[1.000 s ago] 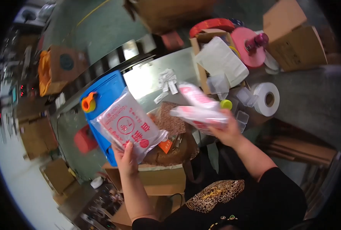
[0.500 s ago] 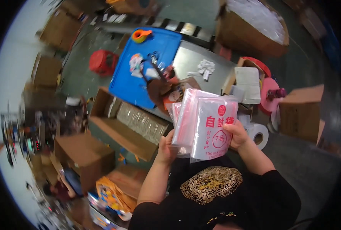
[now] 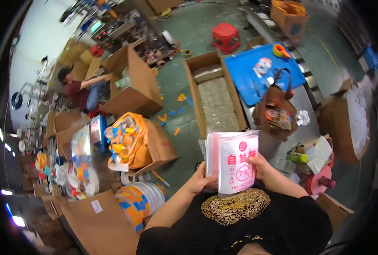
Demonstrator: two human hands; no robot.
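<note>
In front of my chest I hold a stack of zip-lock bag packs (image 3: 238, 170), clear plastic with red print on a white front. My left hand (image 3: 201, 178) grips the stack's left side, thumb over the front pack. On the opposite side my right hand (image 3: 262, 166) is closed round the edge, its thumb on the printed face. The packs stand roughly upright and fan slightly at the left. Just beyond them is a long cardboard box (image 3: 191, 80) holding plastic-wrapped packs (image 3: 220, 95).
A metal table carries a blue board (image 3: 248, 70), an orange tape dispenser (image 3: 281, 51) and a brown bag (image 3: 275, 106). A red stool (image 3: 226, 37) stands behind. At left, a person (image 3: 80, 89) sits by a large box (image 3: 133, 85); nearer is an orange sack (image 3: 131, 146) of scraps.
My view has swung left, so the table and boxes shift right and the seated person shows more fully. Both hands keep hold of the bag packs, now squared closer together.
</note>
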